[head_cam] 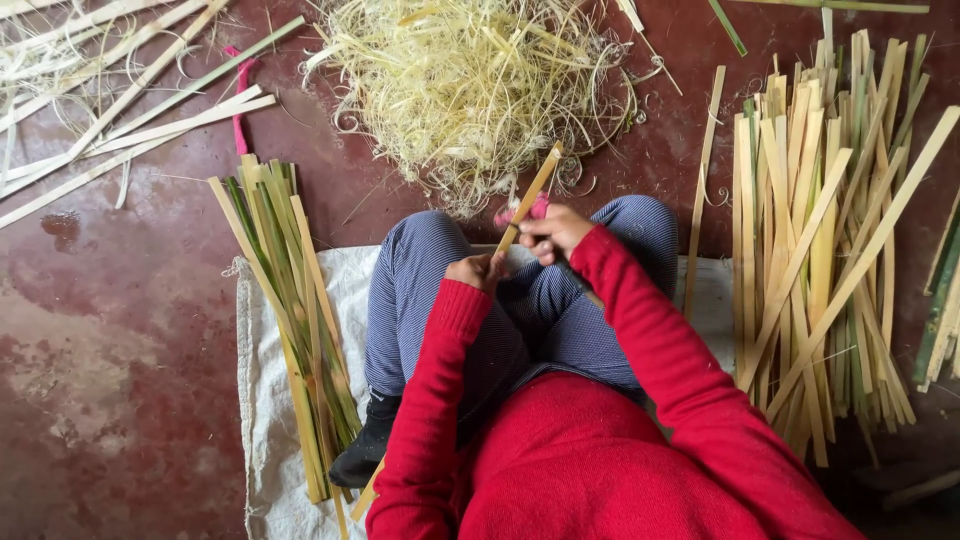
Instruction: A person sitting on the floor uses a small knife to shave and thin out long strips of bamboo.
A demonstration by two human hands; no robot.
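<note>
Gripping bamboo strip (530, 196) low, left hand (478, 270) clenched; strip rose past right hand (553, 232), which grasped pink-handled tool (537, 208) against it.

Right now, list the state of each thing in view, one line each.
Left hand: closed on the bamboo strip.
Right hand: gripping a pink-handled tool at the strip.
Bamboo strip: held slanted over the knees.
Shavings: piled loose on floor.
Right-side strips: heaped.
Left-side bundle: lying partly on cloth.
</note>
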